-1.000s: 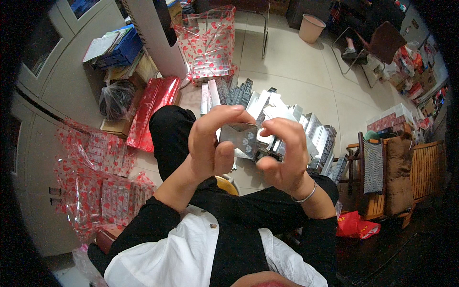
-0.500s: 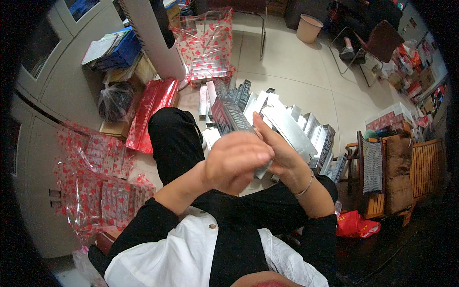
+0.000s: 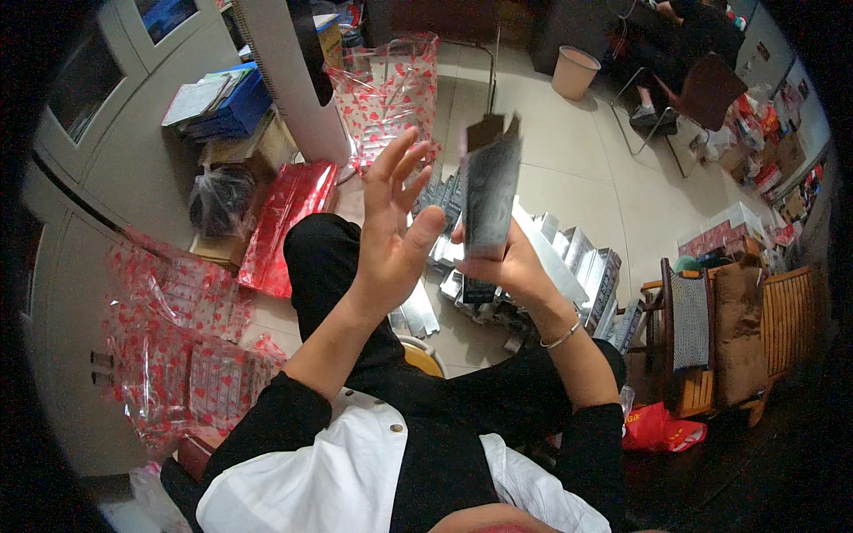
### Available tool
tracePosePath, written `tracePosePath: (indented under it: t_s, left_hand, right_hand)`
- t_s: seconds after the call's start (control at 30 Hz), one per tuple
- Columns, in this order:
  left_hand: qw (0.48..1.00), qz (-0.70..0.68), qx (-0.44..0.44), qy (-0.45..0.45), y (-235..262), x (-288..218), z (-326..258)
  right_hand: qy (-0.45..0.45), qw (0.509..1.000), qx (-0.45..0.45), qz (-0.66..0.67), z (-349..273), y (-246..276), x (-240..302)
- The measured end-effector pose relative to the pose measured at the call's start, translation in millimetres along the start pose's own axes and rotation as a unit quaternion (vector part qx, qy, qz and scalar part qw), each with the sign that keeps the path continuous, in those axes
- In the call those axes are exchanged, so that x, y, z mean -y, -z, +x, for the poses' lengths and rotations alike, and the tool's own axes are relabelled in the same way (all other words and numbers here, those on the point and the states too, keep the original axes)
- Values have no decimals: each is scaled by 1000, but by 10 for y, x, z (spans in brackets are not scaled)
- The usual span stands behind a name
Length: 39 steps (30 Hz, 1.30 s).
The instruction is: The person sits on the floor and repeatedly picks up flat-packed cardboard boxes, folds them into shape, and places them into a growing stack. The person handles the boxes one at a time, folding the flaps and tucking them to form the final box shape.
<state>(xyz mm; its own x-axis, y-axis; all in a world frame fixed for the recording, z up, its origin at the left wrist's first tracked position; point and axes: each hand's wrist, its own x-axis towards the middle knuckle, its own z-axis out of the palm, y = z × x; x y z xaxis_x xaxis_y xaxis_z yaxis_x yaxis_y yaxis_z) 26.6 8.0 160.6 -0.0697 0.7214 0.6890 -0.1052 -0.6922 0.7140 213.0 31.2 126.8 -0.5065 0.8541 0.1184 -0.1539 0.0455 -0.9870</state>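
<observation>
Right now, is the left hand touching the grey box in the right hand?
Apart. The head view shows a gap, with background showing through, between the left hand and the grey box.

From my remote feed I note: pale tiled floor [image 3: 569, 169]; grey-white cabinet [image 3: 133, 182] along the left, dark panes [image 3: 89, 84]; brown metal-legged chair [image 3: 713, 91] upper right; slatted wooden seat [image 3: 789, 324] lower right.

The fisheye head view looks steeply down and slightly forward from above the wearer's white vest [image 3: 284, 471]; the left hand [image 3: 389, 235] and right hand [image 3: 524, 269] are near it, the tiled floor [image 3: 569, 155] farther below, out to a wastebasket [image 3: 576, 75] by its far edge.
</observation>
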Motion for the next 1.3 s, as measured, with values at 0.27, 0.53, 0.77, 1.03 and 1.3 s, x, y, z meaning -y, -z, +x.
tracePosePath:
  t_s: [0.27, 0.53, 0.77, 1.03, 1.3]
  left_hand:
    - [993, -46, 61, -85, 7, 9, -13]
    - [980, 16, 126, -153, 55, -162, 33]
    - [987, -147, 8, -63, -108, -119, -27]
    - [995, -63, 12, -74, -86, -64, -146]
    - [992, -11, 92, -88, -92, -81, -180]
  right_hand:
    - [33, 988, 45, -146, 7, -44, -166]
    - [110, 971, 56, -205, -39, -121, -50]
    - [79, 959, 18, -273, -70, -224, -40]
    - [504, 728, -116, -450, -308, -246, 344]
    - [531, 684, -77, -494, -337, -332, 367]
